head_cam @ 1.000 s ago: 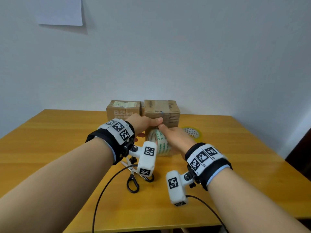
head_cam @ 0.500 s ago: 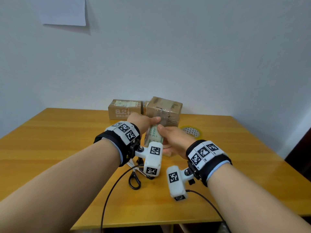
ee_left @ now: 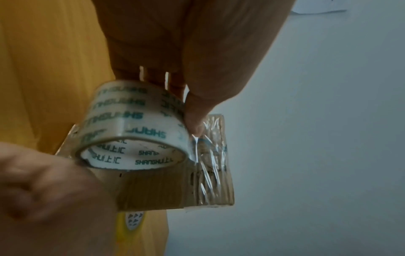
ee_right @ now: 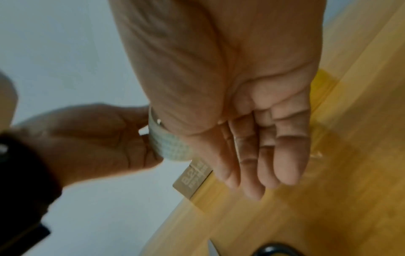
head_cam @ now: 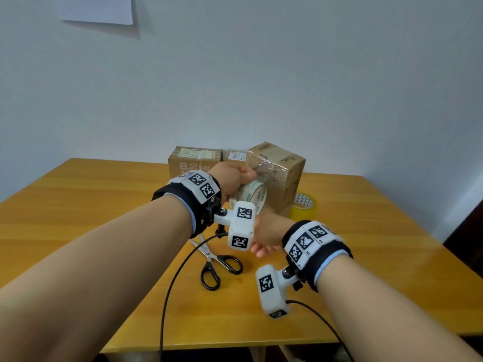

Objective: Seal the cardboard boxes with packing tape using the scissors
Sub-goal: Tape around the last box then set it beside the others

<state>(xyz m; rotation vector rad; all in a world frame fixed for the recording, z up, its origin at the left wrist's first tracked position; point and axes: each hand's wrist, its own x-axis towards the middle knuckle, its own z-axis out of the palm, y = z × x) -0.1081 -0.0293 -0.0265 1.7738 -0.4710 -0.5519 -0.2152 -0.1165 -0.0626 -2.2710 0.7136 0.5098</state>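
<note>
A clear printed tape roll (head_cam: 252,194) (ee_left: 131,121) is held up against the front of a tilted cardboard box (head_cam: 283,165) (ee_left: 166,188). My left hand (head_cam: 235,176) (ee_left: 192,52) pinches the tape's free end at the box's upper corner, where crumpled clear tape lies on the cardboard. Just below the roll, my right hand (head_cam: 269,231) (ee_right: 252,121) appears to have its thumb hooked in the roll's core (ee_right: 168,145), with the other fingers straight. Black-handled scissors (head_cam: 219,262) lie on the table under my wrists, untouched.
A second box (head_cam: 194,159) (ee_right: 192,180) and a smaller one (head_cam: 235,155) stand at the back against the wall. A yellow tape roll (head_cam: 304,207) (ee_left: 131,221) lies right of the tilted box. Wrist-camera cables trail over the wooden table (head_cam: 104,205).
The box has tipped and turned. My left hand has risen with the tape end to the box's upper corner, while my right hand has dropped below the roll.
</note>
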